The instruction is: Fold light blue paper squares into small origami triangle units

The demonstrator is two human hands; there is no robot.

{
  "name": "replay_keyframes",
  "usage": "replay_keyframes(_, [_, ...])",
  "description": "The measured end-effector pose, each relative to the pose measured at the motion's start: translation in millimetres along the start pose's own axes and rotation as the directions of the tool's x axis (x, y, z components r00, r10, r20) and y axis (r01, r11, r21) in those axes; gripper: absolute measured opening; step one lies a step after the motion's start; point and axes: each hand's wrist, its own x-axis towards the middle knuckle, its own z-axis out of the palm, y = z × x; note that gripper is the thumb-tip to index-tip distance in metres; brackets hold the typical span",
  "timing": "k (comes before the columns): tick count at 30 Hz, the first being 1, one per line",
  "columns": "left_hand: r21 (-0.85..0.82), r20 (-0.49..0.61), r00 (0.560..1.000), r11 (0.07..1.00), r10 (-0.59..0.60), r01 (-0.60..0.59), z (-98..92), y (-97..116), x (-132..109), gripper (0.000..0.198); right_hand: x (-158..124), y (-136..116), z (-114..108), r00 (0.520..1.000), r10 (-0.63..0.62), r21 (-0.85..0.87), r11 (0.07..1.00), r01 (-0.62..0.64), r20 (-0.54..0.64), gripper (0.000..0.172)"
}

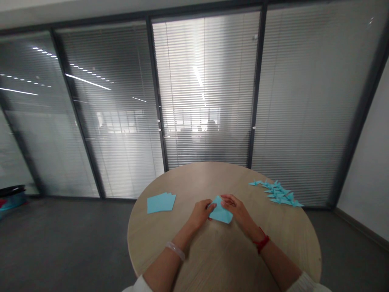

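in the head view, my left hand (199,214) pinches one corner of a folded blue paper square (221,211) between thumb and fingers, while my right hand (237,207) lays its fingers (229,198) pressed together along the far edge. the one square sits between my hands, above the round wooden table (219,259). to its left lies one fanned stack of blue paper sheets (161,202); to its right, a cluster of blue origami cranes (276,192), too overlapped to count.
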Motion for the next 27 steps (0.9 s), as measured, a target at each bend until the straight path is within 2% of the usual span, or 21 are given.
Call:
replay_keyframes(4, [0.083, 0.046, 0.996, 0.994, 0.071, -0.074, 0.6, 1, -2, 0.033, 1, 3, -2, 0.998, 0.003, -0.101, 0.995, 0.003, 0.057, 0.038])
replay_keyframes(7, [0.047, 0.093, 0.993, 0.996, 0.072, -0.077, 0.5, -1, -2, 0.028, 2, 7, -4, 0.999, -0.001, -0.13, 0.991, 0.006, 0.041, 0.034])
replay_keyframes(10, [-0.093, 0.116, 0.993, 0.996, -0.001, 0.012, 1.8, -5, -1, 0.025, 4, 10, -6, 1.0, -0.014, -0.105, 0.994, 0.013, -0.01, 0.031])
replay_keyframes(14, [-0.323, 0.152, 0.983, 0.935, -0.1, 0.145, 3.1, -12, 3, 0.033, 5, 14, -9, 0.997, -0.01, -0.044, 0.999, 0.006, -0.081, 0.032])
replay_keyframes(22, [-0.49, 0.196, 0.969, 0.841, -0.152, 0.231, -2.9, -7, 2, 0.044, 5, 17, -13, 0.978, -0.023, -0.008, 1.0, 0.022, -0.208, 0.044])
replay_keyframes(27, [-0.556, 0.238, 0.961, 0.791, -0.143, 0.255, -5.5, -2, -3, 0.042, 3, 9, -10, 0.968, -0.026, 0.015, 0.999, 0.031, -0.251, 0.043])
